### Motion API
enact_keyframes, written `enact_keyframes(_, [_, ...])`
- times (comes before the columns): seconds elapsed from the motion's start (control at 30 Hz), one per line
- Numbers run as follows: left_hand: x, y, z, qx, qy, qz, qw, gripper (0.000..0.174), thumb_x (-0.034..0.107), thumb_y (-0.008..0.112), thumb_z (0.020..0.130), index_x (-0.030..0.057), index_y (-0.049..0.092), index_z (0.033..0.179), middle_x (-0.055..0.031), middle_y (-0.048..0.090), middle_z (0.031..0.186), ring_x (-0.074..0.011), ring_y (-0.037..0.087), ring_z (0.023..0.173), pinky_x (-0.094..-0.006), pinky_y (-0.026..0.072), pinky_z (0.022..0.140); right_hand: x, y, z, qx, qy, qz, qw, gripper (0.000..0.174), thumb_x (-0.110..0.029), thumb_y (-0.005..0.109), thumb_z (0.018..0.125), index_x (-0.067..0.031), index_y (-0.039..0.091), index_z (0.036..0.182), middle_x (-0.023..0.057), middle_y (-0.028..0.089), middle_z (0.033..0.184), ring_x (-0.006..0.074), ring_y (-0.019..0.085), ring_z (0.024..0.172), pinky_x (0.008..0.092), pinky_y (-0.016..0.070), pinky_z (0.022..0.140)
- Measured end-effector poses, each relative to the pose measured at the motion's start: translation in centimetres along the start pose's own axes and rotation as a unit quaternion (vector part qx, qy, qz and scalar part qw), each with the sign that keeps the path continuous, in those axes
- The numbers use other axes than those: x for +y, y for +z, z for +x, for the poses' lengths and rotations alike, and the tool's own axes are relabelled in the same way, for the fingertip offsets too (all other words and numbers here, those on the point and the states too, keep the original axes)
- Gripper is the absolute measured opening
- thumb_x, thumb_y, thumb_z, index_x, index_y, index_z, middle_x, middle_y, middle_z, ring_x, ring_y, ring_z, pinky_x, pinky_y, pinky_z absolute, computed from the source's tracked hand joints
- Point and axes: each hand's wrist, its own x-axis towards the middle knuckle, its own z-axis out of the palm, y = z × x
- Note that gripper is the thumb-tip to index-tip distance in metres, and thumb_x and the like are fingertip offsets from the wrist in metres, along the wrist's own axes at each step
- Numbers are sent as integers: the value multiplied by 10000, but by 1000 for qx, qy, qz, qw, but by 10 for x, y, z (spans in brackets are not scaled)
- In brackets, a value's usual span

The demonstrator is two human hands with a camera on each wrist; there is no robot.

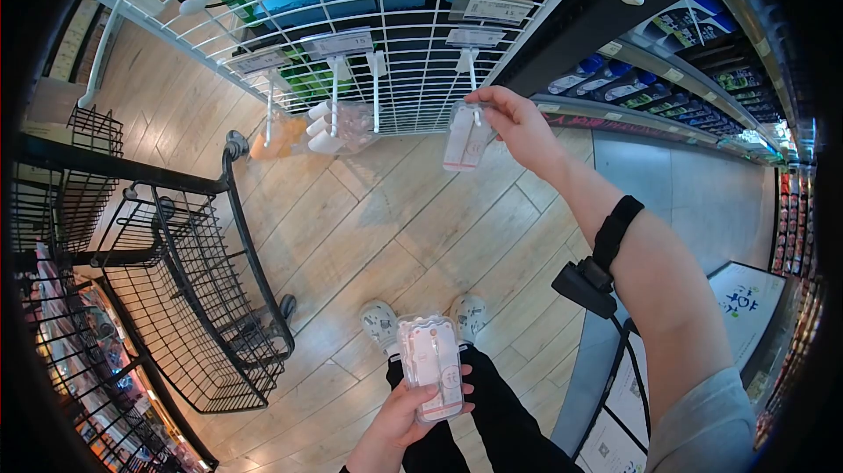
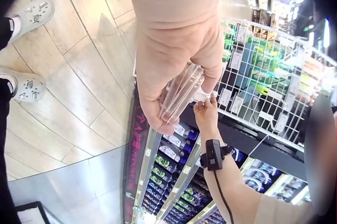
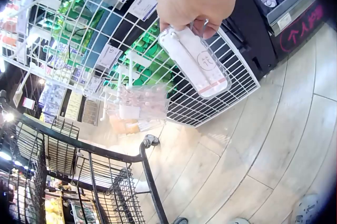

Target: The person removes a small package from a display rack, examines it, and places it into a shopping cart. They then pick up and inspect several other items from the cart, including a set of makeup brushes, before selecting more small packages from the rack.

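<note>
My left hand (image 1: 399,420) grips clear packaging (image 1: 430,363) above my shoes (image 1: 379,322); my right hand (image 1: 527,135) pinches another pack (image 1: 465,141) at a hook (image 1: 473,78) near the rack's (image 3: 196,125) lower right corner. A crooked tug could snag or drop it.

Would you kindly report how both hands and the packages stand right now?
Left hand gripping clear packaging, held low. Right hand pinching white package at rack hook. Black cart off to the left, apart from both hands.
</note>
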Motion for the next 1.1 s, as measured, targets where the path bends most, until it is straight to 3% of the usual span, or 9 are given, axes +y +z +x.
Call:
enact_keyframes(0.07, [-1, -1, 1, 1, -3, 0, 1000, 573, 120, 564, 799, 8, 326, 1308, -189, 455, 1241, -308, 525, 1049, -518, 447, 882, 3, 1, 1, 0, -1, 8, 1000, 244, -17, 439, 891, -93, 563, 1087, 1, 579, 995, 93, 502, 849, 231, 409, 718])
enact_keyframes(0.13, [-2, -2, 2, 0, -4, 2, 1000, 582, 125, 568, 797, 6, 321, 1310, -191, 453, 1241, -310, 524, 1050, -516, 447, 882, 10, 3, 3, 27, -41, 18, 999, 232, 25, 464, 842, -45, 580, 1030, 43, 584, 883, 118, 502, 781, 247, 413, 738])
enact_keyframes(0.27, [0, -1, 2, 3, -4, 5, 1000, 584, 130, 567, 798, 5, 316, 1311, -192, 450, 1241, -313, 523, 1050, -519, 446, 882, 9, 4, 4, 17, -27, -16, 999, 252, 15, 462, 871, -67, 570, 1083, 20, 585, 980, 96, 505, 847, 245, 421, 762])
enact_keyframes(0.37, [1, 0, 3, 1, 0, 8, 1000, 589, 137, 570, 796, 9, 315, 1312, -189, 447, 1241, -313, 520, 1050, -519, 445, 882, 0, 4, -1, 39, -25, 0, 999, 238, 28, 469, 836, -45, 594, 1025, 43, 593, 880, 120, 512, 780, 250, 419, 740])
enact_keyframes(0.57, [6, 4, 6, -9, 10, 4, 1000, 599, 160, 582, 793, 22, 317, 1312, -183, 445, 1240, -307, 514, 1051, -508, 449, 871, -9, -1, -4, 24, 6, 24, 999, 281, 37, 418, 855, -50, 595, 1054, 44, 595, 923, 124, 532, 840, 242, 419, 771])
enact_keyframes(0.63, [7, 6, 6, -11, 12, 7, 1000, 599, 168, 585, 794, 23, 319, 1311, -181, 446, 1240, -305, 515, 1050, -505, 452, 862, -4, -3, -2, -9, 18, 21, 1000, 292, -27, 394, 906, -125, 587, 1102, -4, 590, 1016, 83, 501, 831, 223, 407, 678])
enact_keyframes(0.73, [7, 6, 6, -9, 11, 10, 1000, 600, 174, 586, 795, 23, 319, 1311, -182, 446, 1238, -303, 517, 1047, -503, 453, 856, -10, -1, -5, 9, 26, 44, 999, 294, 26, 403, 872, -75, 599, 1066, 31, 576, 909, 106, 498, 784, 236, 413, 702])
enact_keyframes(0.83, [7, 6, 6, -10, 6, 2, 1000, 599, 179, 585, 796, 21, 320, 1310, -186, 446, 1235, -302, 521, 1041, -500, 454, 850, -8, -1, -4, 11, 40, 41, 998, 297, 10, 404, 879, -100, 601, 1072, 25, 568, 904, 98, 478, 758, 232, 402, 666])
enact_keyframes(1.1, [5, 0, 6, -24, 12, -14, 1000, 594, 181, 584, 800, 17, 324, 1309, -190, 452, 1229, -302, 529, 1034, -489, 464, 842, -5, -1, -4, 5, 45, 28, 999, 295, -29, 394, 905, -126, 589, 1104, 0, 581, 999, 88, 482, 804, 228, 402, 672])
